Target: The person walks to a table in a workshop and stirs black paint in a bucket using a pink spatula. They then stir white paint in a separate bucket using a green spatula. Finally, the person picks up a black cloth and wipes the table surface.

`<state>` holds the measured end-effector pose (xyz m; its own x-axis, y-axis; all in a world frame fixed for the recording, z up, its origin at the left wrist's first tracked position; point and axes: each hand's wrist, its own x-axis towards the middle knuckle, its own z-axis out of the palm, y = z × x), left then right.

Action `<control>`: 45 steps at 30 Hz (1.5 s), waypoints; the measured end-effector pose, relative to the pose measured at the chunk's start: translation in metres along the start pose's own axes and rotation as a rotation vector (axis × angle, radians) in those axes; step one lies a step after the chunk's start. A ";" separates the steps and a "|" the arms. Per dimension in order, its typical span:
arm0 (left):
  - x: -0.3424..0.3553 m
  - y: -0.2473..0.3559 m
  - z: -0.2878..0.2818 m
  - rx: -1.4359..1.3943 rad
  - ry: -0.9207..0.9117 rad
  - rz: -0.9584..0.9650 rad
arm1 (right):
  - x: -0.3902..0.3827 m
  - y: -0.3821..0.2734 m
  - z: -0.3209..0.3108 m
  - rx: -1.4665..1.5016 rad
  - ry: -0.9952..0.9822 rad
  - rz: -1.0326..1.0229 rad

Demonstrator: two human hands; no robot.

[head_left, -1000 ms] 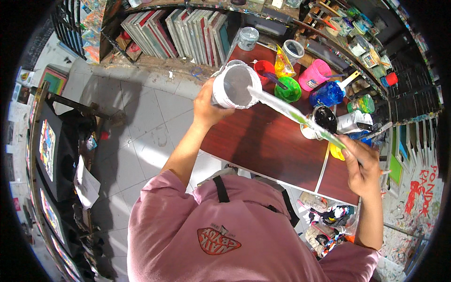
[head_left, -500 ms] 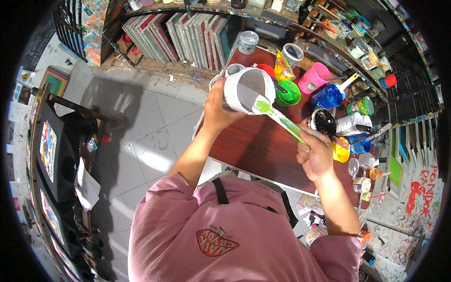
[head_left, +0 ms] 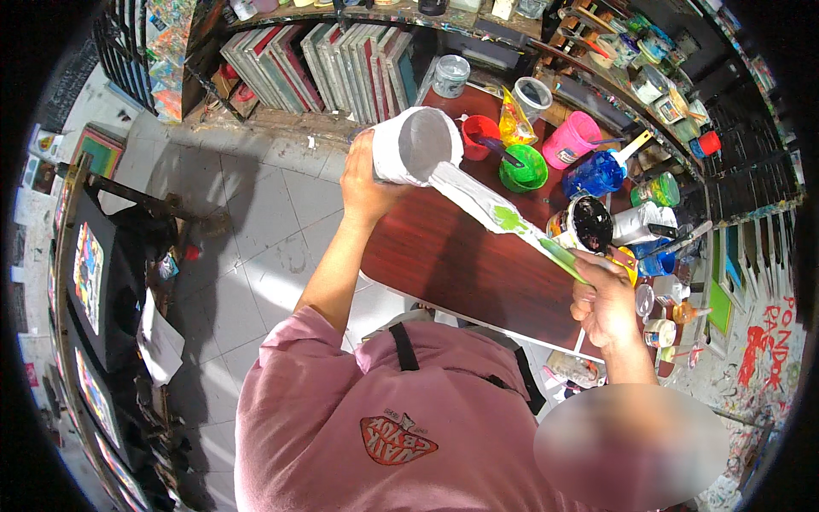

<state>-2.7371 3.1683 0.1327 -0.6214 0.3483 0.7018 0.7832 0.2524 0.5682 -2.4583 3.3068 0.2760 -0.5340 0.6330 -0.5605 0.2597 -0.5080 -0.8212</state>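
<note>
My left hand (head_left: 363, 183) grips a white tub (head_left: 388, 152) around its outer wall, above the left part of the dark red-brown table. The tub is tilted, with its mouth toward the right, and its inside looks grey and white. My right hand (head_left: 607, 299) is closed round the green handle of a spatula (head_left: 559, 254). White paint coats the long blade, with a bright green patch near the handle. The blade's far end is at the tub's lower right rim; whether it reaches inside I cannot tell.
Along the far right of the table (head_left: 444, 256) stand a red tub (head_left: 467, 136), a green tub (head_left: 523, 181), a pink tub (head_left: 567, 145), a blue tub (head_left: 589, 181) and a black-paint tub (head_left: 559, 226). Wooden-framed panels (head_left: 367, 77) lean under the back shelf. At left is a rack with dark printed cloth (head_left: 90, 264).
The tub has moved left and slightly up with my left hand. My right hand has drawn the spatula right and down, so more of its white-coated blade shows outside the tub.
</note>
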 end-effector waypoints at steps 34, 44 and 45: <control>-0.007 0.032 0.007 -0.228 -0.306 -0.056 | 0.003 -0.024 0.028 -1.762 -0.096 -1.325; -0.005 0.036 0.008 -0.176 -0.120 0.207 | 0.012 -0.025 0.017 -1.316 -0.139 -1.103; -0.006 0.037 0.009 -0.193 -0.120 0.209 | 0.023 -0.023 0.015 -1.166 -0.139 -1.081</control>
<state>-2.7048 3.1841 0.1455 -0.4312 0.4819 0.7628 0.8683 -0.0080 0.4959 -2.4888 3.3242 0.2841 -0.9158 0.2942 0.2736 0.1381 0.8700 -0.4732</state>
